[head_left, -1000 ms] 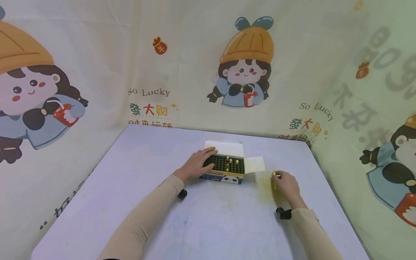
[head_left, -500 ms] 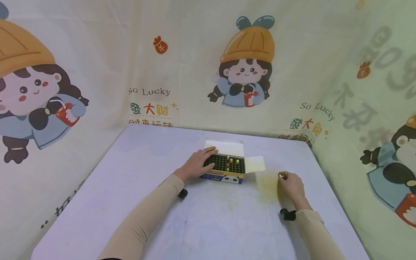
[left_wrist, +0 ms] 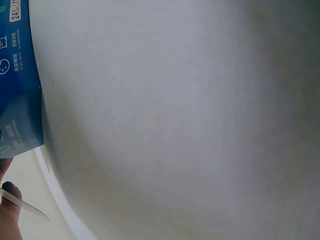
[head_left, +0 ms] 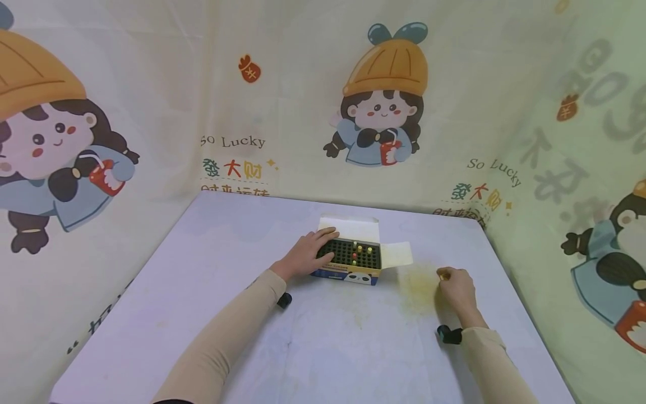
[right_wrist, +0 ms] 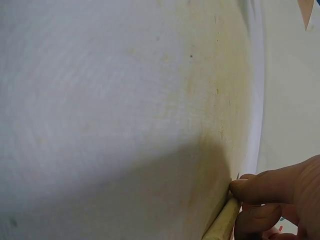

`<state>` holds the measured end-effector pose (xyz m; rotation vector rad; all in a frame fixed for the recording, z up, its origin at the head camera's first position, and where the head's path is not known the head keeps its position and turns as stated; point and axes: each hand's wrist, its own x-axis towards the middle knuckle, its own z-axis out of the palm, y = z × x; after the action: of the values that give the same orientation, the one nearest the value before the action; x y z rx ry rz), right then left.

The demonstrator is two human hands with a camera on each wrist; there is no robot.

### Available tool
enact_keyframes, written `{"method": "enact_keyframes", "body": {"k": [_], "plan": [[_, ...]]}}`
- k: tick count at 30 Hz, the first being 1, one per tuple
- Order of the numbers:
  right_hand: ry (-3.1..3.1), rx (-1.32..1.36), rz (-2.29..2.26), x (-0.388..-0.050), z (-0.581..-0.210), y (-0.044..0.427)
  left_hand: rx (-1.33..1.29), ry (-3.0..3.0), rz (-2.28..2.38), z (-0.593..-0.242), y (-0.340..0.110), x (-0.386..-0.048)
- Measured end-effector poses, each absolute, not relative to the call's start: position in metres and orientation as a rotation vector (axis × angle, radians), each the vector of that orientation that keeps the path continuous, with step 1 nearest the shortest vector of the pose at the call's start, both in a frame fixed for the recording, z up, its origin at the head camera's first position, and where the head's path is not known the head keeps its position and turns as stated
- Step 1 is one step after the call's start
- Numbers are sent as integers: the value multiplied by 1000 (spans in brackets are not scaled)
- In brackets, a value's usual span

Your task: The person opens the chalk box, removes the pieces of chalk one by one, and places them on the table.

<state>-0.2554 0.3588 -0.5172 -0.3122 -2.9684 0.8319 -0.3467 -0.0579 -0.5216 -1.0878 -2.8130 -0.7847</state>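
Note:
Near the table's middle stands an open chalk box (head_left: 359, 278), its front printed with a panda and its black rack full of holes. Several coloured chalk tips show in the rack's right part. My left hand (head_left: 303, 255) rests over the box's left end with fingers spread and nearly straight; in the left wrist view the box's blue side (left_wrist: 17, 65) is at the upper left. To the right of the box, my right hand (head_left: 458, 289) pinches a pale yellow chalk stick (right_wrist: 223, 222) between thumb and fingers, low over the table. The fingers hide part of the stick.
The box's white lid (head_left: 348, 229) is folded back behind it, and a white flap (head_left: 396, 255) sticks out to the right. A yellow smudge (head_left: 418, 287) marks the white table (head_left: 323, 342). Printed cloth (head_left: 298, 112) hangs behind and at both sides.
My right hand has moved a little to the right with the chalk, and less of the stick shows at the fingertips now. My left hand stays on the box.

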Motion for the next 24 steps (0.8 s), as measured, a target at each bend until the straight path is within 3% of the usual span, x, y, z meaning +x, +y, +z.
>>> {"method": "enact_keyframes", "body": {"k": [24], "plan": [[-2901,-321,897,-257,-504,345,-1097,-2809,-788,-524,-58,-348]]}}
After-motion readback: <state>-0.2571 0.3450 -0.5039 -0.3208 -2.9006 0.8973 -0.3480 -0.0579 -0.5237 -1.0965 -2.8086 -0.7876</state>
